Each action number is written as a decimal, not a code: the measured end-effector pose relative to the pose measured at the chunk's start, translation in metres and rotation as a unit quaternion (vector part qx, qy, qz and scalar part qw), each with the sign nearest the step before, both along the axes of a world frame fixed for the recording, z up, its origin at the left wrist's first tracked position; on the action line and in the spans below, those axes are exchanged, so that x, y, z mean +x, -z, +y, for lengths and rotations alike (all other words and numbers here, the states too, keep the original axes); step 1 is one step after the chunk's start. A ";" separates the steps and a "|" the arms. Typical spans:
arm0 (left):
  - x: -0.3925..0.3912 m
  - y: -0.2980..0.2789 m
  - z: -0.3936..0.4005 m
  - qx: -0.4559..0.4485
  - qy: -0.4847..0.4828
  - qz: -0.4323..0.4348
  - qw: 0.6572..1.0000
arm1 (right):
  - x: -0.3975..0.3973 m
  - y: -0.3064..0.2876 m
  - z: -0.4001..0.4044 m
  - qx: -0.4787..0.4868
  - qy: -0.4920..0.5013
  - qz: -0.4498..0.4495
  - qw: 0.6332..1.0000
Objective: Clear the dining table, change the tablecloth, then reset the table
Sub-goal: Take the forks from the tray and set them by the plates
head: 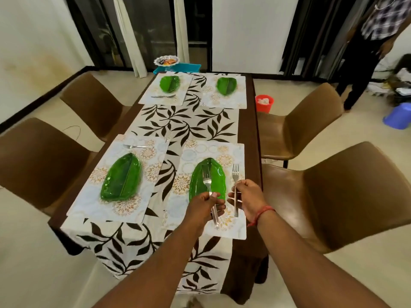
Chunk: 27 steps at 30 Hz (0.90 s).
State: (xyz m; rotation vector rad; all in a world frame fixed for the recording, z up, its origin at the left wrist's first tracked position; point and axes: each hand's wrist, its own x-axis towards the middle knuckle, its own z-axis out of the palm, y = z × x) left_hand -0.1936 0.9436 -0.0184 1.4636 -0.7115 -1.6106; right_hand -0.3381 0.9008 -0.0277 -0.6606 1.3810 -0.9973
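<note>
Two steel forks are in hand over the near right setting. The left hand (pixel 205 206) pinches one steel fork (pixel 210 193) by its handle, thumb on top; its long axis runs from 5 o'clock up to 11 o'clock, tines pointing away over the green leaf-shaped plate (pixel 208 177). The right hand (pixel 245 197) grips the second steel fork (pixel 235 187) mid-handle with curled fingers; this one stands almost straight toward 12 o'clock, tines away, just beside the plate's right edge, above the pale floral placemat (pixel 233 227). A red thread circles the right wrist. Both forearms reach in from the bottom edge.

At 9 o'clock lies a second green leaf plate (pixel 122 177) on its own placemat, with a fork (pixel 138 146) lying crosswise beyond it, tines to the left. Two more leaf plates sit at the far end. A white tablecloth with dark leaf print (pixel 184 123) covers the brown table. No writing is readable.
</note>
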 end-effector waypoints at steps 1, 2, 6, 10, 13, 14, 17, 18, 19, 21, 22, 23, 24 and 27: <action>0.003 0.004 -0.010 0.008 -0.007 0.005 1.000 | -0.001 0.004 -0.012 0.008 -0.004 0.022 1.000; 0.005 0.007 -0.019 0.017 -0.011 0.009 1.000 | -0.004 0.006 -0.022 0.009 -0.011 0.050 0.999; 0.011 0.015 -0.073 0.040 -0.029 0.016 0.999 | -0.018 0.012 -0.092 -0.030 -0.057 0.182 0.981; 0.014 0.023 -0.098 0.062 -0.067 0.018 0.996 | -0.033 0.041 -0.160 -0.030 -0.142 0.298 0.943; 0.013 0.030 -0.118 0.068 -0.121 0.011 0.990 | -0.038 0.069 -0.224 -0.052 -0.236 0.376 0.895; 0.012 0.030 -0.122 0.069 -0.149 0.007 0.986 | -0.036 0.073 -0.242 -0.061 -0.263 0.397 0.877; 0.006 0.029 -0.122 0.080 -0.232 -0.009 0.969 | -0.020 0.081 -0.280 -0.085 -0.344 0.428 0.832; 0.005 0.030 -0.120 0.089 -0.256 -0.019 0.962 | -0.013 0.088 -0.290 -0.092 -0.370 0.424 0.821; 0.004 0.030 -0.117 0.097 -0.277 -0.026 0.956 | -0.008 0.092 -0.298 -0.104 -0.392 0.424 0.809; 0.001 0.027 -0.111 0.106 -0.313 -0.038 0.943 | 0.003 0.099 -0.310 -0.123 -0.434 0.428 0.783; -0.003 0.026 -0.107 0.112 -0.331 -0.043 0.936 | 0.009 0.102 -0.315 -0.133 -0.452 0.427 0.772; -0.007 0.024 -0.102 0.117 -0.347 -0.047 0.929 | 0.014 0.103 -0.319 -0.139 -0.469 0.424 0.762; -0.012 0.022 -0.096 0.118 -0.358 -0.050 0.925 | 0.018 0.104 -0.321 -0.146 -0.481 0.421 0.755; -0.022 0.019 -0.079 0.111 -0.385 -0.053 0.915 | 0.024 0.109 -0.328 -0.159 -0.494 0.419 0.745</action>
